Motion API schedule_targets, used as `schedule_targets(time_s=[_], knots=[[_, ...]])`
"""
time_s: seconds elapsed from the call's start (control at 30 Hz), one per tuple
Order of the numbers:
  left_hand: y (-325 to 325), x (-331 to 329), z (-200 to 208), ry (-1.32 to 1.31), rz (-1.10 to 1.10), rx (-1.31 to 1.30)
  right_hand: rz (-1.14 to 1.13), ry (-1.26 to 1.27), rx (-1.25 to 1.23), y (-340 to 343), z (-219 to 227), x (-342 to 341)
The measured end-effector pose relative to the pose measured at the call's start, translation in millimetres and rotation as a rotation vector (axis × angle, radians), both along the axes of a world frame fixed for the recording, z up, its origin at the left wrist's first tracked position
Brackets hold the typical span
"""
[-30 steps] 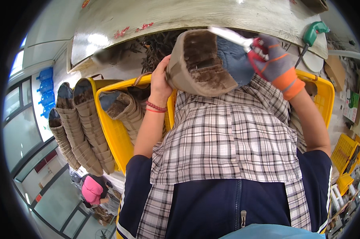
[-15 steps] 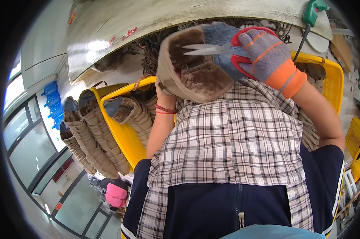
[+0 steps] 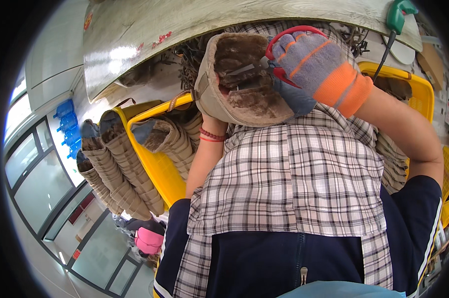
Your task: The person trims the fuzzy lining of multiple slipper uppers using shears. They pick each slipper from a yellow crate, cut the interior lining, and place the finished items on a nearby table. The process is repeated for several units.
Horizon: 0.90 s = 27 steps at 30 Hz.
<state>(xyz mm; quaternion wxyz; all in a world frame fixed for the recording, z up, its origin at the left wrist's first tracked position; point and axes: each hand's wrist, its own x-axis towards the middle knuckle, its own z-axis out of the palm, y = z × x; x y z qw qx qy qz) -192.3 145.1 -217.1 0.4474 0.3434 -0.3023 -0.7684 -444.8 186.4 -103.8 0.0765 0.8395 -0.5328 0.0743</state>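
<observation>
Up near top centre of the view, just under the grey table (image 3: 150, 30) edge, a tan fleece-lined boot upper (image 3: 237, 79) is held w/ its opening toward the camera. Left hand (image 3: 212, 119) is mostly hidden behind/under the boot; wrist w/ a red band shows below it, hand evidently grasping the boot from beneath. Right hand (image 3: 316, 62), in a grey-and-orange knit glove, is clenched through the red handles of scissors (image 3: 264, 64); blades point left into the boot's brown fleece lining, tips touching or inside the fleece — can't tell which. Boot sits above a plaid apron/shirt (image 3: 294, 184) on the person's chest. To the left, a yellow plastic crate (image 3: 155, 164) w/ more tan uppers stacked in and beside it. Second yellow crate (image 3: 418, 89) at right, behind the right forearm. Green tool (image 3: 397, 14) w/ cord lies on the table, top right.
</observation>
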Motion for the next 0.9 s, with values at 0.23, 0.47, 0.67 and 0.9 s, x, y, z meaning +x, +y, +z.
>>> schedule_targets(time_s=[0.23,0.47,0.67,0.9], knots=[[-1,7,-14,-0.003,-0.020,0.011,0.024,0.024,0.000,-5,3,2],[3,19,-16,-0.056,-0.018,0.161,-0.066,0.080,0.139,-1,4,4],[-7,49,36,-0.282,-0.239,0.444,-0.204,-0.232,0.281,28,13,-17],[13,68,30,-0.305,-0.441,0.535,-0.154,-0.164,0.587,48,6,-2]])
